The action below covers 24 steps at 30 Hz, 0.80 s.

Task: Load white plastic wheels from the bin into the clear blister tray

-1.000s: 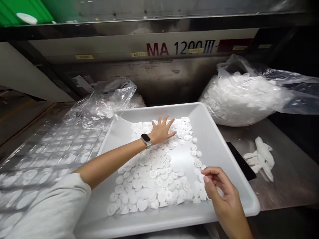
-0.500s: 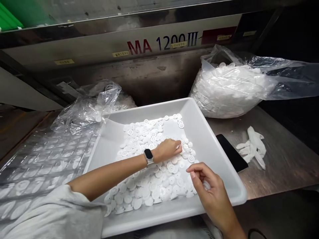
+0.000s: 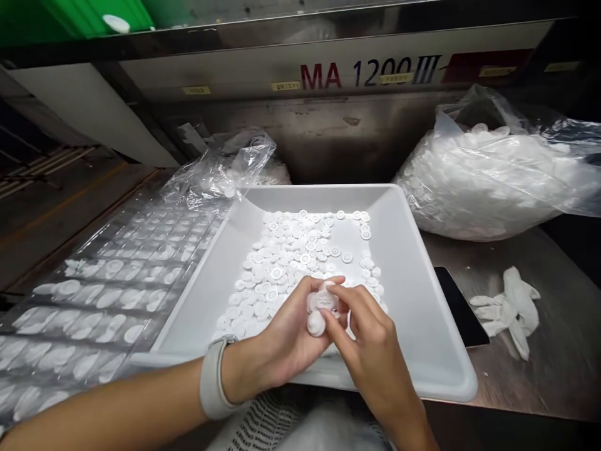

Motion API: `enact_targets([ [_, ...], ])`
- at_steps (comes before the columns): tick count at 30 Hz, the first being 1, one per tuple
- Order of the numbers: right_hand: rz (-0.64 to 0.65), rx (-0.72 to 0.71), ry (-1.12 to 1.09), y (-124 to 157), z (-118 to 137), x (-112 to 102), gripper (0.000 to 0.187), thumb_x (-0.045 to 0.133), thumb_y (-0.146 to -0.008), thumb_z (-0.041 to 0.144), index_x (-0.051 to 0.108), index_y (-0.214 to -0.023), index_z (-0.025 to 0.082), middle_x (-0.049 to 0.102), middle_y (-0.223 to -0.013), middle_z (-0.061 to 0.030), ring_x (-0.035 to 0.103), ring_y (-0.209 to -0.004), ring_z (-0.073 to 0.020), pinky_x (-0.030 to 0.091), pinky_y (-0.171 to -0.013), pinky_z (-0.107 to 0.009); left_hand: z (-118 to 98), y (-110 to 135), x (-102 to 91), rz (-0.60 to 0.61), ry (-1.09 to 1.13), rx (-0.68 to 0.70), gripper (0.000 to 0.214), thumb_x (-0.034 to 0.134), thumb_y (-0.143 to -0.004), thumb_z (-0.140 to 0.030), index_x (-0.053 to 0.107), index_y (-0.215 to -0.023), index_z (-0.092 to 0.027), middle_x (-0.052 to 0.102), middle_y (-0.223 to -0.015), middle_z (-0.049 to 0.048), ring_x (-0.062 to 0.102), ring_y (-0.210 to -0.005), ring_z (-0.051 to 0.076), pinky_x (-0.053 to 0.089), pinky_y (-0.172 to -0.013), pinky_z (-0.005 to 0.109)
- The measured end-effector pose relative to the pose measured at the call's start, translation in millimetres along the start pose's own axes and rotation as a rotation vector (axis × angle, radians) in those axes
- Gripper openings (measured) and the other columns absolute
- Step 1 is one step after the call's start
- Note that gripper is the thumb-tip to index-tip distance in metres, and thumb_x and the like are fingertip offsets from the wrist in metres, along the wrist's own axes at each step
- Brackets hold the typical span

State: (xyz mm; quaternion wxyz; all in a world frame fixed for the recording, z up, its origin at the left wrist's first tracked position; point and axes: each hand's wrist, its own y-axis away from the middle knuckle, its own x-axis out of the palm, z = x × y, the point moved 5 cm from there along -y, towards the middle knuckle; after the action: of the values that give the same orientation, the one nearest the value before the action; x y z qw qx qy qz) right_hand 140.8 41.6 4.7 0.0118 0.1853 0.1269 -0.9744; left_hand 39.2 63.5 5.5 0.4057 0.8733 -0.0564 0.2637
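Left hand [image 3: 282, 341] and right hand [image 3: 370, 351] closed on few white discs [image 3: 322, 308] over disc-filled tray [image 3: 422, 338].

Tray [image 3: 413, 263] on the worktop [image 3: 554, 369], discs [image 3: 291, 250] in it, left hand [image 3: 282, 341] and right hand [image 3: 370, 351] meeting over its near edge, filled sheets [image 3: 117, 275] to its left, full bag [image 3: 488, 175] behind right, phone [image 3: 462, 310] then gloves [image 3: 509, 307] to its right, machine [image 3: 328, 75] behind all.

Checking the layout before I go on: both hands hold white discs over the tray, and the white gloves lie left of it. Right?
No. The head view shows the gloves right of the tray; the left hand and right hand do hold discs over it.
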Motion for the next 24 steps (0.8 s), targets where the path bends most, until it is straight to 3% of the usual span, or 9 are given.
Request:
enact_targets([
  [5, 0.052, -0.052, 0.036, -0.3, 1.0, -7.7, 0.015, 0.052, -0.093, 0.016, 0.057, -0.103, 0.026, 0.055, -0.095, 0.0024, 0.055, -0.082, -0.0091, 0.042, -0.072, -0.022, 22.2, -3.0, 8.3, 0.004, 0.260, 0.047, 0.034, 0.045, -0.090, -0.031, 0.054, -0.120, -0.018, 0.063, -0.089, 0.0023, 0.064, -0.078, 0.010, 0.053, -0.076, 0.022],
  [10, -0.017, -0.043, 0.088, 5.0, -1.7, -28.7, 0.009, 0.057, -0.091, 0.017, 0.056, -0.096, 0.025, 0.054, -0.087, 0.0042, 0.049, -0.068, -0.0070, 0.040, -0.062, -0.020, 27.4, -11.5, 12.3, 0.040, 0.384, 0.052, 0.039, 0.049, -0.088, -0.023, 0.052, -0.126, -0.017, 0.067, -0.110, 0.0073, 0.066, -0.099, 0.013, 0.050, -0.092, 0.024],
  [15, -0.110, 0.038, 0.188, -3.6, -3.6, -47.0, 0.009, 0.060, -0.091, 0.024, 0.057, -0.100, 0.026, 0.047, -0.070, 0.0079, 0.036, -0.052, -0.0053, 0.033, -0.050, -0.019, 27.4, -8.7, 8.3, 0.040, 0.424, 0.050, 0.041, 0.053, -0.087, -0.020, 0.054, -0.128, -0.015, 0.069, -0.117, 0.0096, 0.065, -0.107, 0.015, 0.048, -0.100, 0.028],
  [21, -0.083, 0.122, 0.227, -16.8, -2.8, -44.4, 0.008, 0.061, -0.090, 0.030, 0.060, -0.097, 0.026, 0.043, -0.061, 0.0084, 0.041, -0.053, -0.0065, 0.035, -0.051, -0.019, 24.5, -1.5, -1.4, 0.047, 0.415, 0.050, 0.036, 0.056, -0.084, -0.012, 0.063, -0.118, -0.019, 0.070, -0.118, 0.0028, 0.066, -0.103, 0.012, 0.046, -0.103, 0.028],
  [24, -0.077, 0.157, 0.234, -20.7, -2.6, -39.1, 0.010, 0.060, -0.090, 0.034, 0.060, -0.096, 0.025, 0.040, -0.058, 0.0080, 0.041, -0.052, -0.0079, 0.035, -0.049, -0.020, 24.3, -1.1, -9.0, 0.059, 0.335, 0.058, 0.035, 0.057, -0.085, -0.016, 0.064, -0.119, -0.022, 0.068, -0.121, 0.0016, 0.063, -0.108, 0.013, 0.046, -0.101, 0.026],
])
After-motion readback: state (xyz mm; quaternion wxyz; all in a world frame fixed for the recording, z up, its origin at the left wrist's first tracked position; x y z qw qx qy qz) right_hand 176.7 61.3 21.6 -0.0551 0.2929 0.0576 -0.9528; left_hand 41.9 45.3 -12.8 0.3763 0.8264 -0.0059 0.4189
